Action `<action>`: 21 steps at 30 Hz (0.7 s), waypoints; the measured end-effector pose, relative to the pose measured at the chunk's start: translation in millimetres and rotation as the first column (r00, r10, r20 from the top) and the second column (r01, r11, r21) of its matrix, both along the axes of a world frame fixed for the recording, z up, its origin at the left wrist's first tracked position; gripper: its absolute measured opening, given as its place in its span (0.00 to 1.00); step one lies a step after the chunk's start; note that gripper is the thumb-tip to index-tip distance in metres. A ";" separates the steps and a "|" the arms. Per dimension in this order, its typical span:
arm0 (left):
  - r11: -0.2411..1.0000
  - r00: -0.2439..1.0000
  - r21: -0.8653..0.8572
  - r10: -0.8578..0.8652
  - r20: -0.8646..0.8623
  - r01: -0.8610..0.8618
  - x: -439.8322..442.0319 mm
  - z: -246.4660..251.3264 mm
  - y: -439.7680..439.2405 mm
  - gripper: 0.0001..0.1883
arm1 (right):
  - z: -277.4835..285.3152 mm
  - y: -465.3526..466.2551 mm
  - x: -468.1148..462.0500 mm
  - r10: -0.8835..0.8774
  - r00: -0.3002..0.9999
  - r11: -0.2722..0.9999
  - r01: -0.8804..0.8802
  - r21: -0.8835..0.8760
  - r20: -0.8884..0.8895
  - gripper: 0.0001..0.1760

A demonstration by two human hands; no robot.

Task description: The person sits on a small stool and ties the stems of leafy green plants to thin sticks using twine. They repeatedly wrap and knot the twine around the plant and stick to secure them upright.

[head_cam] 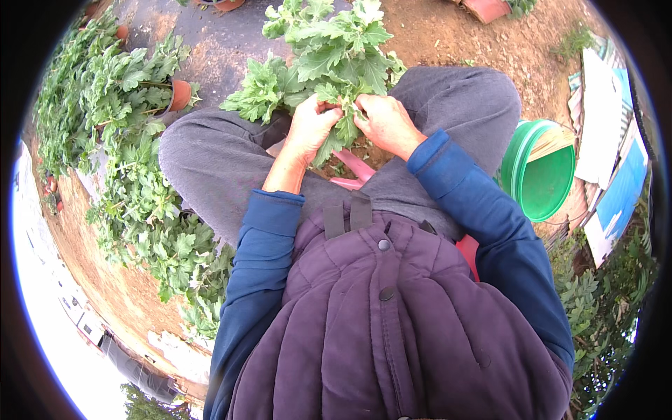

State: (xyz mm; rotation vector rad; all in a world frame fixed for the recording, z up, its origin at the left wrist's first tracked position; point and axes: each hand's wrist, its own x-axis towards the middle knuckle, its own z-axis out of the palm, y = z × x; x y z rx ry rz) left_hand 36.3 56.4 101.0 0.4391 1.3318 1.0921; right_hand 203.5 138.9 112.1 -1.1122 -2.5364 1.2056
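A leafy green plant (336,63), which looks like a chrysanthemum, stands between my bent knees. My left hand (308,126) is at its near side, with thumb and forefinger pinched on a leafy shoot (344,113). From the other side my right hand (386,123) closes its fingertips on a leaf or stem of the same shoot. The exact spot under the right fingers is hidden. Leaves cover the base of the plant, so its pot does not show. Beneath the hands lies a pink object (357,168), partly hidden by my legs.
Potted plants (126,94) crowd the left side, one in a tipped terracotta-coloured pot (181,95). At right a green bucket (548,184) holds thin pale sticks (551,143). White and blue sheets (622,178) lie beyond it. Dark ground sheeting (220,42) meets bare soil (441,39) ahead.
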 end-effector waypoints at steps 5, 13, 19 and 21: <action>0.995 0.997 -0.070 -0.077 0.009 0.077 2.7 9.3 -0.8 0.20 | 2.2 -3.1 0.8 -0.028 0.999 0.997 0.026 0.075 0.025 0.11; 0.996 0.989 -0.028 0.085 0.122 -0.082 -1.7 4.2 -2.1 0.15 | 13.9 -9.4 3.2 -0.164 0.926 0.986 0.163 -0.032 -0.339 0.13; 0.987 0.983 -0.039 0.157 0.099 -0.154 2.1 5.1 -0.9 0.15 | 10.5 -8.4 2.1 -0.210 0.919 0.968 0.149 -0.199 -0.333 0.16; 0.986 0.983 -0.024 0.168 0.077 -0.167 2.6 5.0 0.0 0.15 | 9.5 -8.5 2.7 -0.214 0.917 0.966 0.147 -0.213 -0.336 0.16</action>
